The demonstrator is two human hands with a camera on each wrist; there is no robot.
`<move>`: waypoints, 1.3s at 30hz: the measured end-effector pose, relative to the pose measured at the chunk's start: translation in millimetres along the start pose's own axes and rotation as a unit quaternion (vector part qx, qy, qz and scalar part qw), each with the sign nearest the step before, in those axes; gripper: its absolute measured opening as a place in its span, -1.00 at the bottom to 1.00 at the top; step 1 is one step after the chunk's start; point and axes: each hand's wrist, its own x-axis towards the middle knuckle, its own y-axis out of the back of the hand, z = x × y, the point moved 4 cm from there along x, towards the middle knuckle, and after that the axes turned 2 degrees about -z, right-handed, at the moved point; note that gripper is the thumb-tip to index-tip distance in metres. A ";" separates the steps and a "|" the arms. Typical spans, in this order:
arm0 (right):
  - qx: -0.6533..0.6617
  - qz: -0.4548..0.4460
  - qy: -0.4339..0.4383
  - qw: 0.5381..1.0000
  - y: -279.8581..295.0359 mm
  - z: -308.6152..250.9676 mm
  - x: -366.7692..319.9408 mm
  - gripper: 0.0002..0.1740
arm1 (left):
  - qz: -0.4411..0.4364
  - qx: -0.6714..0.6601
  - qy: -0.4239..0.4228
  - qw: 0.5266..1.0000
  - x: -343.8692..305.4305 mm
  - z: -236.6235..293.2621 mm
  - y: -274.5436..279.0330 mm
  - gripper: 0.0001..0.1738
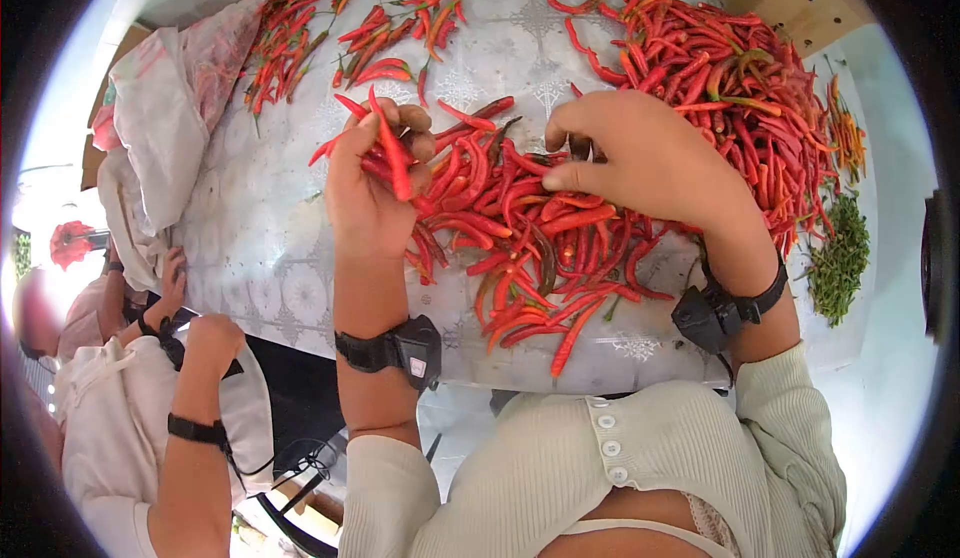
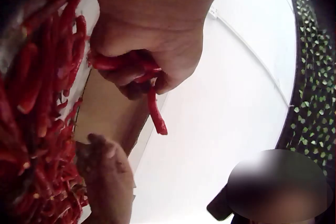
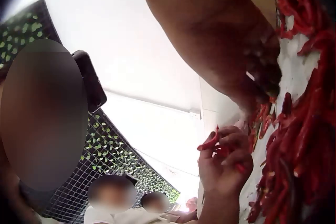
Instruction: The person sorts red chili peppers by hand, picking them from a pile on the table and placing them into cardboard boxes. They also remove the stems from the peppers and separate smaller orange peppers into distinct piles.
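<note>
My left hand point(image 1: 375, 178) is raised at the left edge of a heap of red chilies point(image 1: 540, 218), gripping several red chilies point(image 1: 392, 153) that stick out past the fingers. From close by, the left wrist view shows the same hand point(image 2: 152, 50) curled round them, one chili point(image 2: 156, 112) pointing down. Over the heap's upper part, my right hand point(image 1: 650, 148) has its thumb and index finger bent and apart. Something dark shows between them, too unclear to name. In the right wrist view the right hand point(image 3: 226, 50) is in shadow, its fingertips hard to make out.
A bigger chili pile point(image 1: 740, 108) lies at the right, beside green stems point(image 1: 840, 258). Small chili groups point(image 1: 380, 43) are spread at the upper left, near a whitish sack point(image 1: 160, 108). A cardboard box point(image 1: 790, 3) stands at the back right. Another person's arm point(image 1: 205, 438) is at the left.
</note>
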 end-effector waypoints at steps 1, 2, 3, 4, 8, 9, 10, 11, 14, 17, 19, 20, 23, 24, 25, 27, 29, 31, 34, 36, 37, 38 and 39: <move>-0.044 -0.006 0.007 0.999 -5.7 2.8 -0.9 -0.75 | 0.014 -0.020 0.012 1.000 0.3 0.0 2.3 -0.77; -0.040 -0.007 0.011 0.999 -11.2 4.1 0.9 -0.76 | 0.029 -0.039 0.025 0.999 0.6 -0.3 4.2 -0.78; -0.035 -0.008 0.014 0.999 -17.3 4.8 4.4 -0.77 | 0.013 -0.047 0.032 0.998 1.0 -0.7 4.3 -0.81; -0.031 -0.008 0.018 0.999 -22.7 5.2 7.2 -0.77 | -0.003 -0.054 0.040 0.998 1.3 -1.9 5.1 -0.83; -0.014 0.040 0.003 0.999 -29.9 8.6 11.8 -0.78 | -0.020 0.107 0.010 0.994 -1.1 -1.2 8.4 -0.85; 0.001 0.041 0.015 0.999 -29.2 8.4 11.6 -0.78 | 0.006 0.205 0.017 0.979 -2.8 0.2 7.1 -0.82; 0.016 0.043 0.027 0.999 -28.3 8.2 11.0 -0.77 | 0.031 0.301 0.023 0.953 -5.3 3.1 2.5 -0.79; 0.011 0.036 0.022 0.999 -25.8 7.9 10.1 -0.75 | 0.056 0.394 0.029 0.917 -7.7 5.1 0.7 -0.76; -0.040 0.010 -0.005 0.999 -10.2 3.2 2.9 -0.66 | -0.068 0.542 0.011 0.838 -12.8 -0.1 -7.9 -0.66; -0.121 -0.043 -0.030 0.991 -5.8 1.5 -8.9 -0.52 | -0.095 0.662 0.032 0.743 -13.2 0.6 -11.1 -0.62; -0.117 -0.093 -0.014 0.989 -13.2 3.0 -12.4 -0.43 | -0.098 0.686 0.032 0.721 -13.0 1.1 -10.0 -0.64; -0.111 -0.084 0.004 0.990 -15.5 2.0 -11.3 -0.43 | -0.097 0.686 0.031 0.720 -12.3 1.8 -6.6 -0.66; -0.083 -0.059 0.033 0.994 -24.9 0.4 -5.3 -0.43 | -0.017 0.685 0.021 0.728 -6.8 4.6 6.7 -0.69; -0.068 -0.051 0.028 0.996 -27.5 0.8 -2.0 -0.44 | 0.024 0.683 0.017 0.730 -6.2 7.6 9.9 -0.69; -0.053 -0.042 0.023 0.997 -28.2 0.9 0.9 -0.45 | 0.049 0.628 0.027 0.776 -6.5 9.2 11.4 -0.71; -0.017 -0.029 0.007 0.999 -25.9 1.2 4.9 -0.48 | 0.097 0.507 0.048 0.855 -6.2 11.5 13.4 -0.75; 0.024 0.012 -0.005 1.000 -21.2 2.4 7.7 -0.50 | 0.097 0.402 0.054 0.909 -8.7 13.9 10.3 -0.76; 0.069 0.082 -0.013 0.994 -13.9 3.9 9.5 -0.53 | 0.091 0.320 0.062 0.941 -11.2 13.8 8.6 -0.77; 0.117 0.108 -0.009 0.987 -10.0 10.0 11.8 -0.54 | 0.087 0.251 0.075 0.961 -11.6 13.0 8.5 -0.76; 0.147 0.089 -0.021 0.985 -10.9 12.4 13.2 -0.59 | 0.102 0.222 0.088 0.966 -11.4 10.7 9.8 -0.77; 0.175 0.081 -0.035 0.981 -11.7 13.0 13.6 -0.60 | 0.085 0.207 0.093 0.970 -10.9 10.7 10.3 -0.78; 0.203 0.071 -0.049 0.975 -13.0 13.0 13.4 -0.61 | 0.068 0.191 0.099 0.974 -11.2 10.1 10.5 -0.79; 0.266 0.067 -0.060 0.960 -13.5 10.4 12.8 -0.62 | 0.050 0.175 0.105 0.978 -11.5 9.0 10.6 -0.80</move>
